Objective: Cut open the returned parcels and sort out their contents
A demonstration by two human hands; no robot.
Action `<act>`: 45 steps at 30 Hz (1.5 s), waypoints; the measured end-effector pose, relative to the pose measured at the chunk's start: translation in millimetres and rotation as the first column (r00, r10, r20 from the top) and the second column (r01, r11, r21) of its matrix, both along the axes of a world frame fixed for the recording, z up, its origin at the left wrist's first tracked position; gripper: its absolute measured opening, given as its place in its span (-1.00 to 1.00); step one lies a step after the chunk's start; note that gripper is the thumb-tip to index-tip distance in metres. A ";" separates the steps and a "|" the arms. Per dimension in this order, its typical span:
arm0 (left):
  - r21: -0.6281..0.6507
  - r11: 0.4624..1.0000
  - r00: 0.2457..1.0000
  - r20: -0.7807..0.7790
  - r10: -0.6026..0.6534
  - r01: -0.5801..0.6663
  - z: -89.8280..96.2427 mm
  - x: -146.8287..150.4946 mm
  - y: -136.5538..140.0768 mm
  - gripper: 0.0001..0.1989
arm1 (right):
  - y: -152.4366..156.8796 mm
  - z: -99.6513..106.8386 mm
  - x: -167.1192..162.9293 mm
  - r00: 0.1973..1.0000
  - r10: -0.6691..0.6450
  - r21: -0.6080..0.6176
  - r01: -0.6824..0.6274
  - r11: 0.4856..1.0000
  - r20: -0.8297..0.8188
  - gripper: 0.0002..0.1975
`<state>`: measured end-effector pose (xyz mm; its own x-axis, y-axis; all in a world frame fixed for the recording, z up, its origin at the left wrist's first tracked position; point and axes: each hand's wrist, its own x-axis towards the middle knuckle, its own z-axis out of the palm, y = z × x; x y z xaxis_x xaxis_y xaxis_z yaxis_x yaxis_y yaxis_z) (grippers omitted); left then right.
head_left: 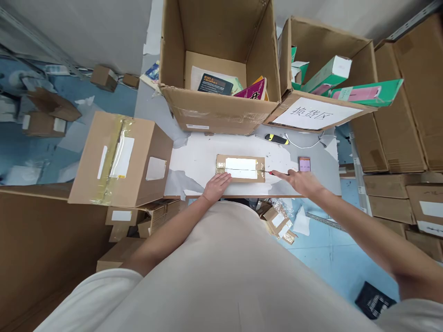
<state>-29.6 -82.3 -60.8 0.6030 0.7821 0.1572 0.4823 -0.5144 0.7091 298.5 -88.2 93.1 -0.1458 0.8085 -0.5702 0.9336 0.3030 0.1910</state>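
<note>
A small flat cardboard box (243, 177) lies on the table in front of me, with clear tape and a white label on top. A dark line runs lengthwise across the label. My left hand (217, 185) rests flat on the box's near left corner, fingers extended. At the box's right end, my right hand (304, 182) is closed round a slim knife (271, 173) with red on its handle. Its index finger stretches along the handle, and the thin blade touches or nearly touches the box's right edge. Most of the handle is hidden in the hand.
A large open carton (221, 110) with books stands behind, beside another carton (318, 120) of green boxes. A yellow-black cutter (277, 139) and a small device with a lit screen (304, 164) lie on the table. At left stands a taped carton (138, 157).
</note>
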 end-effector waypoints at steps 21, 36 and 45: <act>0.063 0.995 0.957 -0.276 0.088 -0.073 43.4 24.7 49.2 0.17 | -77.3 -74.0 -8.4 -0.082 -0.663 -0.518 0.698 0.494 -0.744 -0.27; 0.038 0.999 0.966 -0.255 0.036 -0.027 41.3 31.1 62.3 0.14 | -54.2 -54.7 21.9 0.222 -0.708 -0.479 0.599 0.642 -0.671 -0.37; 0.072 0.997 0.935 -0.353 0.045 -0.021 46.0 31.0 59.6 0.10 | -74.7 -34.1 1.5 0.524 -0.600 -0.262 0.581 0.771 -0.605 -0.43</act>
<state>1.5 -22.8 -14.8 0.6032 0.7975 -0.0099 0.7133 -0.5339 0.4540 300.0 -162.9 59.0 0.0378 0.8327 -0.5525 0.7840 -0.3675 -0.5002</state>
